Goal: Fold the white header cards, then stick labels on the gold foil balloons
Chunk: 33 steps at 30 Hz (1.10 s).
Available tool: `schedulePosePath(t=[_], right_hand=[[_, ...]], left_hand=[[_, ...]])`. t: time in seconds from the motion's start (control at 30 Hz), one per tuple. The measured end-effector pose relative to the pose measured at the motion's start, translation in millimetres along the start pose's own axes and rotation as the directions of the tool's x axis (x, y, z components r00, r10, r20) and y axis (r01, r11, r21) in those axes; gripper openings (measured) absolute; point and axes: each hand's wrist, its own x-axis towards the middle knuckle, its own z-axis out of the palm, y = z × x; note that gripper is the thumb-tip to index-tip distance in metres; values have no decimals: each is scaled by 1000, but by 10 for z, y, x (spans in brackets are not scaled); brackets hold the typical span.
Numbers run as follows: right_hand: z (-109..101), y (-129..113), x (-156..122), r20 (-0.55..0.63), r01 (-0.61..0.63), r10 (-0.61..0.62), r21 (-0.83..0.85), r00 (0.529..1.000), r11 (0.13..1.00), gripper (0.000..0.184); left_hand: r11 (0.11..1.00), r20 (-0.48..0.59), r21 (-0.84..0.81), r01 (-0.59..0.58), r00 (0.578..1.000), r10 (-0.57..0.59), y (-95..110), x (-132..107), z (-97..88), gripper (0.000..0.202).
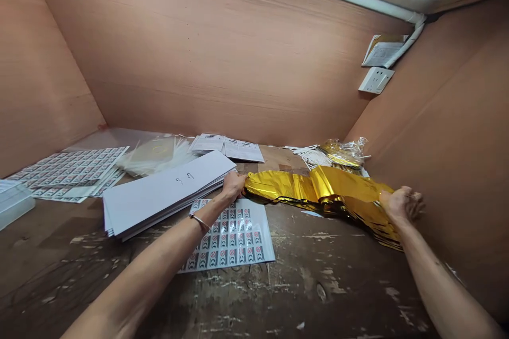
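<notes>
A long crumpled strip of gold foil (318, 188) lies across the back right of the worn table (302, 286). My left hand (233, 185) is closed on its left end, just past a sticker sheet (233, 238) under my wrist. My right hand (401, 204) is closed on the foil's right end, close to the cardboard side wall. The foil sags between the two hands.
A stack of long white cards (159, 193) lies left of my left hand. Further left are more sticker sheets (67, 172), clear plastic bags (155, 153) and a white box (14, 201). Printed leaflets (226, 146) and bagged gold foil (342, 153) sit at the back. Cardboard walls enclose the table.
</notes>
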Motion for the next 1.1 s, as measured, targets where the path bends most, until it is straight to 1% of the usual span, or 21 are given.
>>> schedulePosePath(t=[0.03,0.07,0.1,0.13,0.17,0.2,0.23,0.27,0.3,0.33,0.37,0.4,0.43,0.5,0.63,0.73,0.83,0.93,0.97,1.03,1.1], right_hand=[[-74,-14,-74,-23,60,-60,-22,998,998,33],[-152,-81,-197,-18,160,-160,12,987,987,31],[-231,-193,-368,35,287,-290,87,956,954,27],[-310,-343,-581,105,398,-426,211,899,893,20],[-385,-515,-825,188,479,-573,380,798,792,17],[-455,-696,-1085,249,490,-679,529,691,693,16],[-517,-871,-1345,300,474,-768,644,566,600,16],[-568,-1029,-1588,331,452,-825,712,459,537,16],[-605,-1162,-1800,343,447,-863,749,371,489,16],[-627,-1265,-1973,356,452,-886,765,299,460,16],[-634,-1340,-2103,371,468,-894,762,251,448,15],[-627,-1388,-2192,388,489,-896,751,219,444,13],[-612,-1417,-2246,403,507,-893,738,200,446,11],[-572,-1433,-2286,421,522,-888,724,182,450,7],[-529,-1421,-2297,425,496,-888,741,176,453,8],[-518,-1434,-2319,440,473,-877,741,194,477,8],[-487,-1475,-2328,483,444,-849,726,215,525,8],[-454,-1529,-2334,524,439,-811,684,259,582,8],[-447,-1544,-2342,519,451,-810,674,275,585,8],[-436,-1563,-2370,472,492,-830,669,298,558,7],[-425,-1565,-2410,404,540,-864,675,300,503,9]], left_hand=[[1000,-48,15,-19,999,19,19,-41,-26,23],[998,-92,37,-53,994,57,34,-94,-47,24],[990,-115,78,-117,985,126,43,-159,-59,23],[965,-95,147,-219,967,234,43,-233,-59,23],[911,-30,227,-345,932,361,31,-312,-47,22],[829,69,297,-474,876,476,6,-391,-23,21],[735,177,346,-583,810,559,-30,-467,9,20],[657,266,371,-656,753,602,-74,-534,45,20],[617,317,379,-689,723,613,-123,-591,80,20],[599,338,386,-701,712,615,-171,-636,111,20],[588,344,396,-706,707,617,-214,-669,134,20],[567,352,412,-714,698,624,-248,-692,150,21],[541,360,429,-723,687,632,-274,-706,157,23],[492,379,460,-739,665,644,-295,-717,155,24],[456,392,479,-750,647,654,-284,-719,131,22],[454,386,484,-748,648,657,-277,-724,132,22],[458,384,490,-742,655,651,-279,-724,144,23],[475,370,489,-731,667,646,-290,-712,158,24],[490,360,487,-723,677,642,-296,-706,161,24],[522,338,478,-706,697,633,-310,-694,166,23],[540,326,471,-697,707,628,-325,-683,169,22]])
